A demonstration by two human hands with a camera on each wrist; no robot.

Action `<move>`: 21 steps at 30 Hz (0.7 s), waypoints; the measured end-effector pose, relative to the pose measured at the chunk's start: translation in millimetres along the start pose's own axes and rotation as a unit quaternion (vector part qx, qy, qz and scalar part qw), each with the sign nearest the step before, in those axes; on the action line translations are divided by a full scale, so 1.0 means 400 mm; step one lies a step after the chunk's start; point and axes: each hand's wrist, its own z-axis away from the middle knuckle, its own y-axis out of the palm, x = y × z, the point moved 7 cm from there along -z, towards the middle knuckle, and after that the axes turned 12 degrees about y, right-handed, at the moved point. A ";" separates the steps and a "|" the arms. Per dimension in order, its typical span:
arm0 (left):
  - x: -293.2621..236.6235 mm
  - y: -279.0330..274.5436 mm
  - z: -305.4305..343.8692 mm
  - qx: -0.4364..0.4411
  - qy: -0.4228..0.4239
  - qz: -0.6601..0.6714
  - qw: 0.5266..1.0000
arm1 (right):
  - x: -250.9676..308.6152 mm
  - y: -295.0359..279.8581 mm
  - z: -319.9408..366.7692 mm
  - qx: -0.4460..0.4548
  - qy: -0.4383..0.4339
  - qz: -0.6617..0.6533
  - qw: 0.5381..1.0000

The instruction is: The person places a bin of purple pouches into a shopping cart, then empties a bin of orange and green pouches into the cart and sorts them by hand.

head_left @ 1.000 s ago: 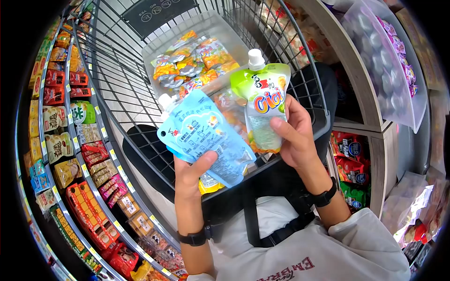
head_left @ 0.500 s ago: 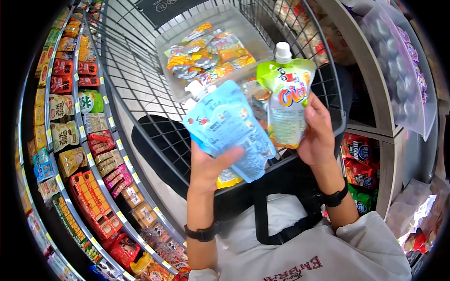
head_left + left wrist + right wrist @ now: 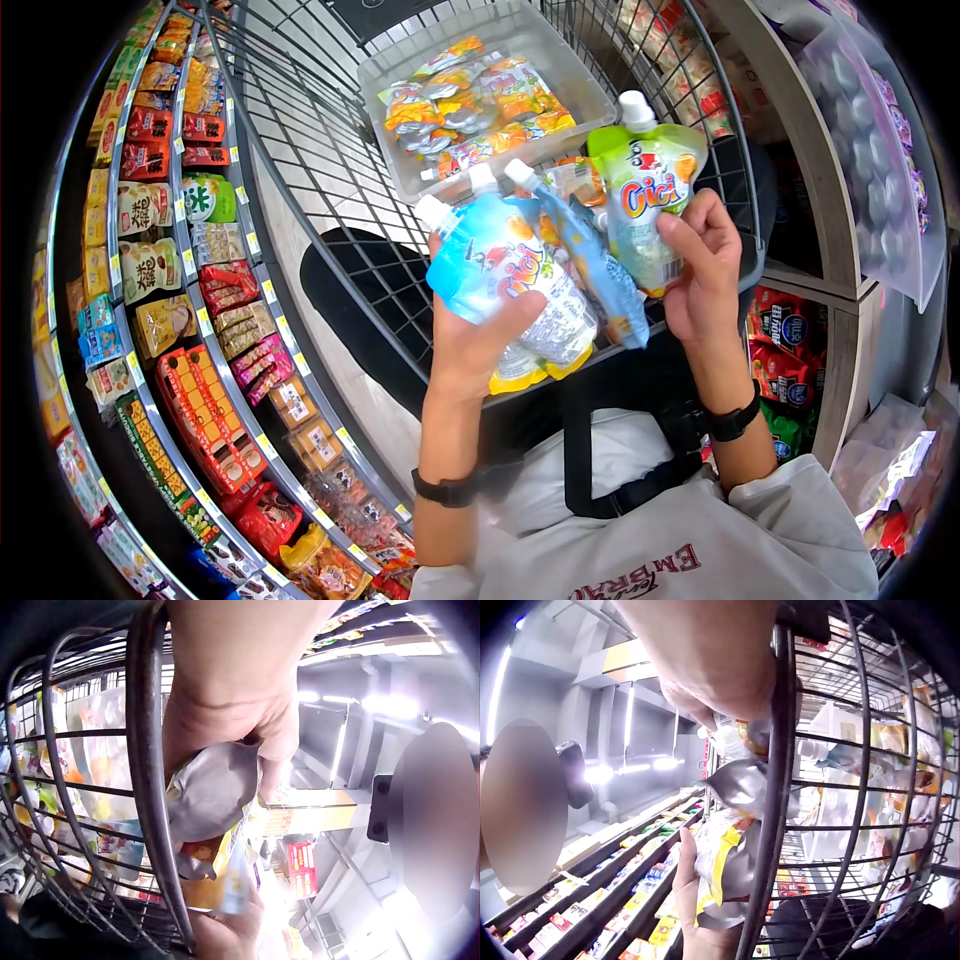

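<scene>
My left hand [image 3: 462, 350] grips a bunch of spouted jelly pouches, a blue Cici pouch [image 3: 505, 262] in front with its thumb across the face. Yellow pouch bottoms [image 3: 545, 372] show below. In my right hand [image 3: 705, 275] a green Cici jelly pouch [image 3: 648, 200] stands upright, white cap up, pinched by thumb and fingers at its side. Between the hands another blue pouch [image 3: 598, 268] leans edge-on, its lower end near the right hand; I cannot tell what holds it. The left wrist view shows a silvery pouch bottom [image 3: 217, 787] under the left hand.
Below both hands is a wire shopping cart [image 3: 330, 165]. Inside it a translucent bin [image 3: 400, 185] holds several orange-and-silver pouches [image 3: 480, 95], with more pouches [image 3: 578, 180] beside it. Snack shelves [image 3: 215, 290] line the left; a wooden shelf unit [image 3: 845, 370] stands on the right.
The front blue pouch in the left hand has swung from showing its back to edge-on at the right, uncovering a blue Cici front. The view shifted; both hands appear further right.
</scene>
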 end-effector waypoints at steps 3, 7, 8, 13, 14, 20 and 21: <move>-0.003 -0.003 0.005 -0.002 0.020 -0.002 1.000 | 0.004 -0.003 0.002 -0.023 -0.018 0.011 1.000; -0.020 0.037 0.015 0.067 -0.010 0.092 0.993 | 0.001 -0.006 0.004 -0.014 -0.044 0.016 0.999; -0.020 0.043 0.020 0.080 -0.031 0.112 0.990 | 0.006 0.009 0.009 -0.023 -0.034 0.026 0.999; -0.017 0.044 0.027 0.102 -0.029 0.109 0.988 | 0.004 0.016 0.011 0.004 -0.041 0.027 0.999; -0.019 0.048 0.028 0.101 -0.030 0.109 0.988 | 0.006 0.016 0.011 0.009 -0.046 0.030 0.998; -0.020 0.050 0.026 0.106 -0.014 0.112 0.988 | 0.010 0.022 0.016 0.024 -0.052 0.035 0.998; -0.021 0.052 0.026 0.111 -0.024 0.101 0.988 | 0.010 0.023 0.016 0.024 -0.052 0.035 0.998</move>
